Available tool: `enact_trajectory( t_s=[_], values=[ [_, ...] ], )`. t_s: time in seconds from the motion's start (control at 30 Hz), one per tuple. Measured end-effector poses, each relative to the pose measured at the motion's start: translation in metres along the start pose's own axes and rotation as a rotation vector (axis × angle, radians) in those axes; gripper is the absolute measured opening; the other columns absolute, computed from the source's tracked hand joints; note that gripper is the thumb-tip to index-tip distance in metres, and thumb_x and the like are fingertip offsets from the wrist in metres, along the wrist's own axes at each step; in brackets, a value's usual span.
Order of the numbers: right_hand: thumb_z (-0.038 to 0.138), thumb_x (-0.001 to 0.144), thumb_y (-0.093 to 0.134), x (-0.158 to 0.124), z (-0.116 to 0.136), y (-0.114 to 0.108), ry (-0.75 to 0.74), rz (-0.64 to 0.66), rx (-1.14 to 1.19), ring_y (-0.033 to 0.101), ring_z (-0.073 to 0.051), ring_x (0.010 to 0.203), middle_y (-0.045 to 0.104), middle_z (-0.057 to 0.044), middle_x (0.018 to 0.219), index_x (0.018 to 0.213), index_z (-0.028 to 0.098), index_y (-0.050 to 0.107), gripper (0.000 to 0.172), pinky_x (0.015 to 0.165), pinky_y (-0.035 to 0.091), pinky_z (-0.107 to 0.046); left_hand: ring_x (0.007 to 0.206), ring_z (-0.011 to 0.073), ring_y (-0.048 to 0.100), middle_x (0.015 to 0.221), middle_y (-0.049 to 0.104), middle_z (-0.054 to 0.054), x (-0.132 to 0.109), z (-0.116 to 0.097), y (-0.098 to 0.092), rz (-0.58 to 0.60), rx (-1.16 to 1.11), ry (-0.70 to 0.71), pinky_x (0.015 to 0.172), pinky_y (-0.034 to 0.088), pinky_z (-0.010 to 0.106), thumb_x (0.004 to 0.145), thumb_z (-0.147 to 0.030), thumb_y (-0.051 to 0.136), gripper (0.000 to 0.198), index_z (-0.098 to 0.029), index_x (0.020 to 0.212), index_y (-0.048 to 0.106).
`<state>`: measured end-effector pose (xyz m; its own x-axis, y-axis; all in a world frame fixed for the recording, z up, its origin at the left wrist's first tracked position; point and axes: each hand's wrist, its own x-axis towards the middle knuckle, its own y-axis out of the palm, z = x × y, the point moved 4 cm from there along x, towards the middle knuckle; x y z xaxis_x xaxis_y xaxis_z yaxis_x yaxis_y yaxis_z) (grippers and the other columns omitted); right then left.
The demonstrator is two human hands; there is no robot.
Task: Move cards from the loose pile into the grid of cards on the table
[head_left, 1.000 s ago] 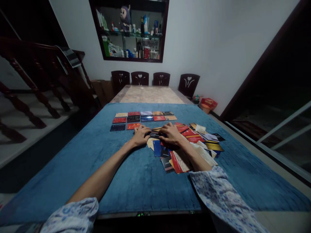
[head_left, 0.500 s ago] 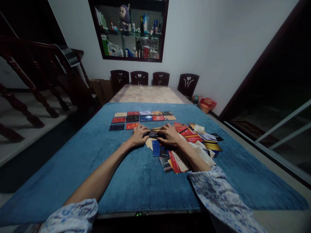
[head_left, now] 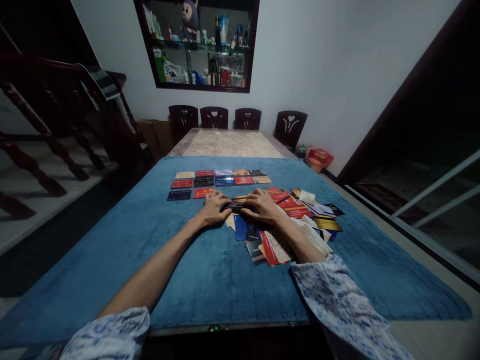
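so i've got one black card (head_left: 234, 205) between both hands: my left fingers (head_left: 219, 201) are closed on its left end, my right fingers (head_left: 253, 199) on its right end. it's at the left edge of the loose pile (head_left: 298, 212); can't tell if it touches the cards underneath.

counted 12 laid-out cards (head_left: 204, 181) on the blue cloth (head_left: 210, 280) over the worktop (head_left: 232, 142): five in the back row, five in the middle, two in front, with the front red one just beyond my left fingers. the pile overlaps too much to count. four chairs (head_left: 213, 118) at the far end.

containers: one wall cabinet (head_left: 202, 89), purple plush toy (head_left: 190, 20) and bottles up top, red tin (head_left: 224, 76) and more bottles below. also cardboard boxes (head_left: 154, 137) by the stairs, contents not visible.
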<state>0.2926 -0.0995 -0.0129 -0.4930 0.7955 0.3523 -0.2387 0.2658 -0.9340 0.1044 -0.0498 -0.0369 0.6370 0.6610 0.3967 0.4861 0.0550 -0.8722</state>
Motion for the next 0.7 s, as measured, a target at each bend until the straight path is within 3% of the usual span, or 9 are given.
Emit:
enact_trajectory(
  t_s=[0.3, 0.7],
  values=[
    [0.048, 0.099, 0.05, -0.0014, -0.004, 0.0057, 0.012, -0.099, 0.025, 0.048, -0.024, 0.098, 0.073, -0.009, 0.095, 0.098, 0.023, 0.079, 0.038, 0.08, 0.03, -0.037, 0.102, 0.0263, 0.049, 0.096, 0.062, 0.008, 0.0009, 0.001, 0.0005, -0.097, 0.076, 0.065, 0.091, 0.035, 0.046, 0.089, -0.022, 0.057, 0.026, -0.025, 0.106, 0.077],
    [0.057, 0.093, 0.059, -0.0026, -0.0087, 0.0074, 0.01, -0.112, 0.069, 0.051, -0.025, 0.1, 0.074, -0.011, 0.101, 0.102, 0.021, 0.077, 0.042, 0.081, 0.032, -0.038, 0.099, 0.0255, 0.048, 0.098, 0.068, 0.008, 0.0006, 0.0057, -0.0018, -0.152, 0.102, 0.072, 0.087, 0.037, 0.042, 0.086, -0.014, 0.059, 0.028, -0.027, 0.102, 0.078]
  ],
)
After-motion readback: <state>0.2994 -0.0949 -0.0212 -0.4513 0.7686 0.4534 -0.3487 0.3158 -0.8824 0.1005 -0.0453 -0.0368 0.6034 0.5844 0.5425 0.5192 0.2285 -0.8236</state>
